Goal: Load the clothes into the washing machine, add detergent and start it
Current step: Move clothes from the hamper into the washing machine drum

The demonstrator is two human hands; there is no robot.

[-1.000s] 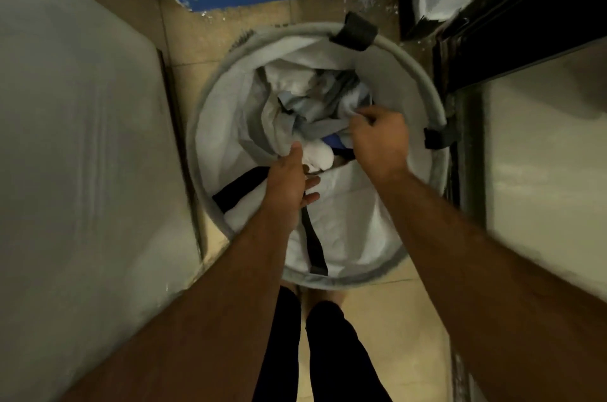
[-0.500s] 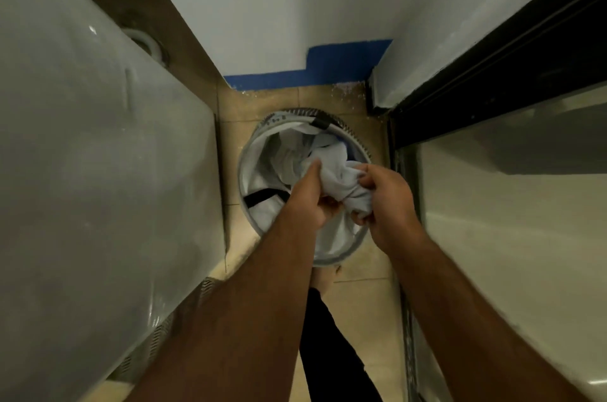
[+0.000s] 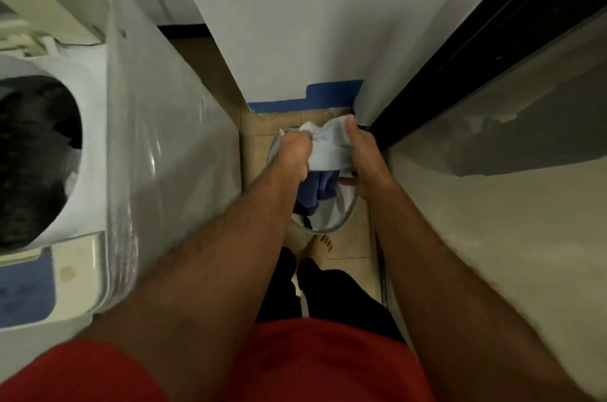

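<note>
A bundle of clothes [image 3: 328,152], white cloth with a blue piece hanging below, is held up between both hands above the round laundry basket [image 3: 341,221] on the floor. My left hand [image 3: 294,153] grips the bundle's left side and my right hand [image 3: 361,152] grips its right side. The top-loading washing machine [image 3: 138,152] stands at the left with its lid up; its round drum opening [image 3: 36,152] is dark, with dark clothes inside.
A white wall with a blue base strip [image 3: 308,99] closes the far end. A dark-framed glass door [image 3: 492,99] runs along the right. The tiled floor strip between machine and door is narrow; my feet [image 3: 320,250] stand just behind the basket.
Both hands have lifted the clothes bundle up out of the basket. The view has risen and pulled back, so the washing machine's open top now shows at the left.
</note>
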